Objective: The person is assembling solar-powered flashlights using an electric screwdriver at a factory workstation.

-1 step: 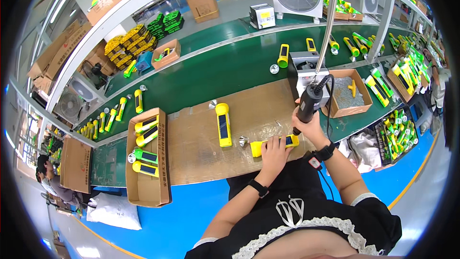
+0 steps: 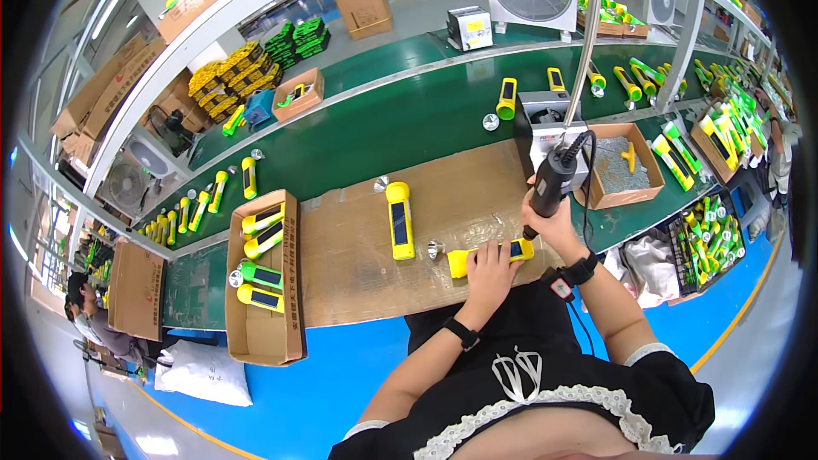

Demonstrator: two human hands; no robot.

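Observation:
A yellow flashlight (image 2: 458, 264) with a dark solar panel lies sideways on the flattened cardboard sheet (image 2: 341, 281). My left hand (image 2: 489, 273) presses it down, fingers curled over its middle. In my right hand (image 2: 555, 223) is a black electric screwdriver (image 2: 554, 175), hanging from a metal rod and held at a slant. Its tip is at or just over the flashlight's right end; contact is hard to make out. A silver reflector head (image 2: 435, 249) sits by the flashlight's left end. Farther left, a second yellow flashlight (image 2: 400, 220) stands apart, with another reflector at its top.
To the left, an open carton (image 2: 264, 341) holds several flashlights. A grey machine (image 2: 530, 132) stands beyond my right hand, beside a box of small screws (image 2: 626, 198). Several flashlights line the green conveyor belt (image 2: 366, 136). A black cable (image 2: 588, 179) hangs near my right wrist.
The whole view has shifted very slightly. Both hands, the screwdriver and the flashlight keep the same places relative to one another.

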